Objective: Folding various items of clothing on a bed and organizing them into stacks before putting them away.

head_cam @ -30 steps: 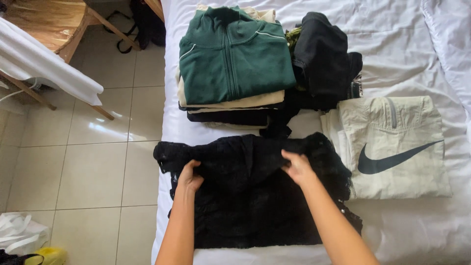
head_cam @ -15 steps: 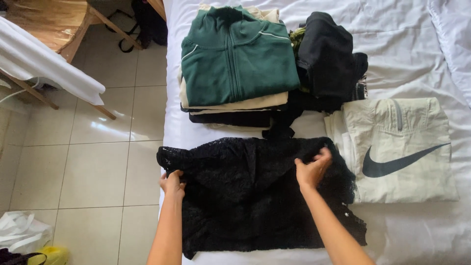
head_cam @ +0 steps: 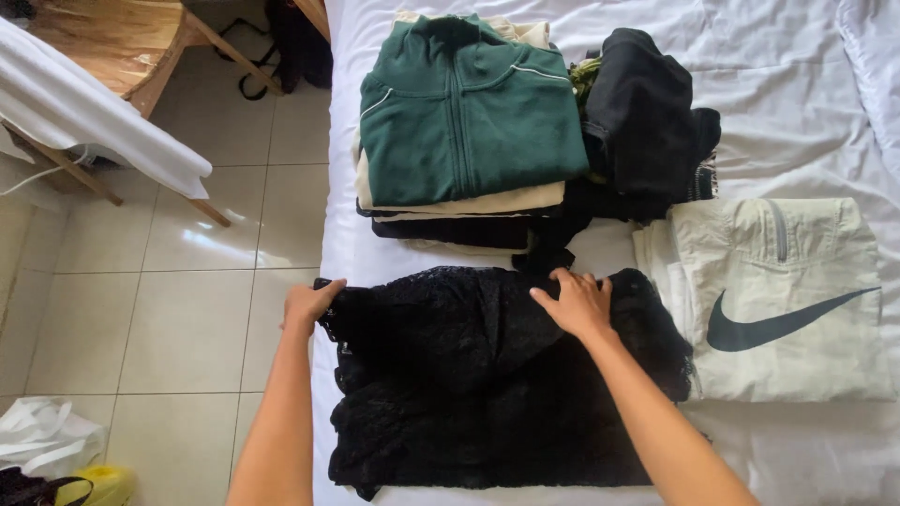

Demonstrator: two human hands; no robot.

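A black lace garment (head_cam: 469, 394) lies spread flat on the white bed sheet (head_cam: 787, 94) near the front edge. My left hand (head_cam: 307, 305) grips its upper left corner at the side of the bed. My right hand (head_cam: 577, 302) rests flat on the garment's top edge, fingers spread, pressing the fabric down. Just behind the garment stands a pile of folded clothes with a dark green zip jacket (head_cam: 469, 108) on top.
A heap of black clothes (head_cam: 647, 122) lies right of the green jacket. A folded beige garment (head_cam: 778, 300) sits to the right of the lace piece. On the tiled floor (head_cam: 178, 319) to the left are a wooden table (head_cam: 112, 37), white cloth (head_cam: 103, 122) and bags (head_cam: 47, 450).
My left hand moved from the garment's middle out to its upper left corner. My right hand went out to the right, then came back to press on the top edge. The garment now lies flatter.
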